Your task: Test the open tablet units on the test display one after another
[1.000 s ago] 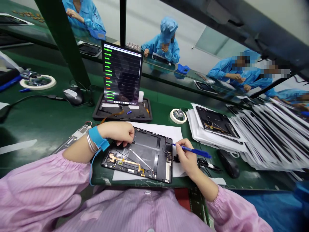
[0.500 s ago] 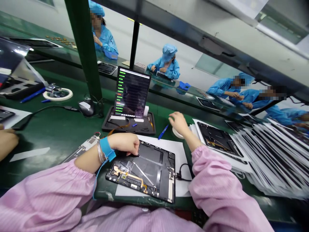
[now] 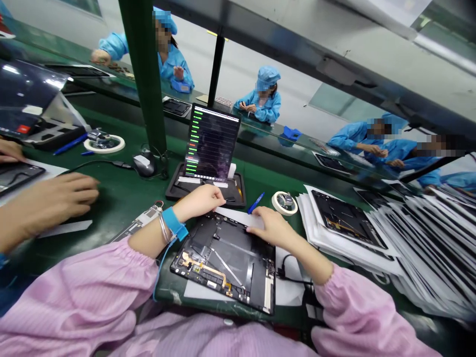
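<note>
An open black tablet housing (image 3: pixel 223 258) lies tilted across white paper (image 3: pixel 292 292) in front of me, with copper-coloured flex strips and a plugged black cable at its right side. My left hand (image 3: pixel 204 201) is over its far edge by the black tray (image 3: pixel 236 196), thumb and fingertips pinched together; what they hold, if anything, is hidden. At the far right edge of the housing, my right hand (image 3: pixel 273 228) has its thumb apart from its stretched fingers. A lit screen panel (image 3: pixel 211 144) with rows of green and red text stands in the tray.
A blue pen (image 3: pixel 256 202) and a tape roll (image 3: pixel 274 201) lie beyond my right hand. Stacked housings and papers (image 3: pixel 420 258) fill the right. A circuit board (image 3: pixel 143 220) and a mouse (image 3: pixel 145 164) are at left. A co-worker's hand (image 3: pixel 63 198) reaches in from the left.
My left hand has gone from inside the housing to its far edge. My right hand has come from near the tape roll to the housing's edge. The co-worker's hand at left has reached farther in.
</note>
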{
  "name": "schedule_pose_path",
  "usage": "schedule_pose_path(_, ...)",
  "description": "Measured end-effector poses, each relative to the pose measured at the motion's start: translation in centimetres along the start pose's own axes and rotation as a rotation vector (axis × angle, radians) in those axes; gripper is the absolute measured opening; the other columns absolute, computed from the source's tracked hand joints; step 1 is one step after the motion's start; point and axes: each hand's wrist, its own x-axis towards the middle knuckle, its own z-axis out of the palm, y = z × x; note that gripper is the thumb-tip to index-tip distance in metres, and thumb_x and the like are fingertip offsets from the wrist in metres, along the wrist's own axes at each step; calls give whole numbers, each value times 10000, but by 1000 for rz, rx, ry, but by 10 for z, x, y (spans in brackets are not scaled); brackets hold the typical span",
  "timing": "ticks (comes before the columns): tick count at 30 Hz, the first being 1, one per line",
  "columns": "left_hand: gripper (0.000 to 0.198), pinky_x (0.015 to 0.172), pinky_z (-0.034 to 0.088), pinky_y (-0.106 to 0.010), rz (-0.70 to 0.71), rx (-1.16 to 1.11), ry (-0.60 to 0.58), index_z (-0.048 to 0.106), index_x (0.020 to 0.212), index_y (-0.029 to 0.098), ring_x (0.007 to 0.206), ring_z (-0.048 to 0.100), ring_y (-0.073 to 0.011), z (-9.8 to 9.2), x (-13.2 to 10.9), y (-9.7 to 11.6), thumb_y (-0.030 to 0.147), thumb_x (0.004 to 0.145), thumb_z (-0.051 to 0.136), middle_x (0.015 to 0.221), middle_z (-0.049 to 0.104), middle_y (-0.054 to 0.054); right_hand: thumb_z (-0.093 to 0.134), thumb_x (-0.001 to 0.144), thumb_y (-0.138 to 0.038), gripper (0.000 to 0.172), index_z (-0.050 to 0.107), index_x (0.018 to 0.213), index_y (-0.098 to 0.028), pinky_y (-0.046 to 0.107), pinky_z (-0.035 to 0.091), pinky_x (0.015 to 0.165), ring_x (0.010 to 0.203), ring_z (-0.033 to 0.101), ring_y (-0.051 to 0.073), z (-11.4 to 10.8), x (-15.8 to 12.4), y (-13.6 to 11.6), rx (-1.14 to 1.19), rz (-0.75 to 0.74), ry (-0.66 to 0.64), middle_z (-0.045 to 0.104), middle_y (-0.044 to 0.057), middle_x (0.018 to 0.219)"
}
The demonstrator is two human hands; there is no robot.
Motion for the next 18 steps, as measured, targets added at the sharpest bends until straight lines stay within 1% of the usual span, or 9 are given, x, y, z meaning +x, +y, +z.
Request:
schedule_pose_path(1, 258, 536, 386, -239, 0, -2, 11, 620, 719, 146, 567, 559, -149, 0, 0, 1, 387, 729, 527, 601, 628, -23, 714, 719, -428, 396, 597, 1009, -184, 348, 422, 788, 922, 564, 245, 4, -7, -2, 3, 0, 2, 613, 89, 992)
schedule_pose_path(2, 264, 537, 385, -241, -2, -2, 13, 618, 720, 147, 567, 559, -151, 0, -1, 1, 394, 734, 527, 601, 628, -23, 720, 719, -421, 427, 584, 1035, -169, 364, 414, 810, 954, 552, 254, 7, -11, -1, 13, 5, 9, 599, 105, 1026)
schedule_pose_path(3, 271, 542, 386, -244, -4, 1, 14, 616, 720, 147, 567, 559, -152, 0, -1, 1, 402, 737, 528, 598, 627, -22, 716, 728, -408, 415, 582, 1032, -160, 369, 408, 823, 960, 547, 252, 8, -13, 1, 32, 10, 11, 593, 111, 1031)
schedule_pose_path(7, 286, 560, 385, -249, -7, 21, 19, 602, 717, 151, 570, 555, -152, 2, 0, -2, 427, 746, 533, 586, 613, -18, 695, 764, -327, 256, 592, 945, -178, 314, 400, 800, 887, 548, 196, 11, -9, 10, 127, -6, -29, 605, 52, 933)
schedule_pose_path(11, 292, 577, 393, -253, -21, 4, 19, 591, 738, 157, 585, 561, -153, 2, 3, -6, 442, 748, 533, 600, 616, -17, 671, 790, -291, 152, 566, 814, -183, 268, 378, 701, 767, 524, 164, 22, -7, 1, 173, 29, -30, 580, 7, 786)
schedule_pose_path(13, 296, 588, 398, -258, -24, 8, 33, 591, 741, 159, 584, 560, -154, 2, 3, -7, 450, 743, 537, 593, 612, -13, 630, 824, -246, 143, 532, 742, -180, 265, 365, 698, 754, 508, 161, 27, -8, -3, 191, 44, -8, 561, 8, 754)
schedule_pose_path(16, 297, 590, 394, -258, -10, 14, 68, 589, 726, 160, 575, 548, -148, 0, 2, -5, 451, 745, 534, 583, 601, -8, 561, 862, -203, 136, 493, 745, -184, 275, 353, 714, 769, 494, 168, 31, -13, -5, 229, 62, 54, 547, 27, 783)
schedule_pose_path(18, 294, 583, 389, -253, 2, 0, 120, 591, 724, 160, 573, 541, -142, -3, 1, -2, 448, 747, 536, 591, 601, -9, 512, 885, -208, 100, 483, 791, -190, 270, 350, 673, 706, 486, 162, 31, -17, -4, 276, 84, 88, 532, 18, 751)
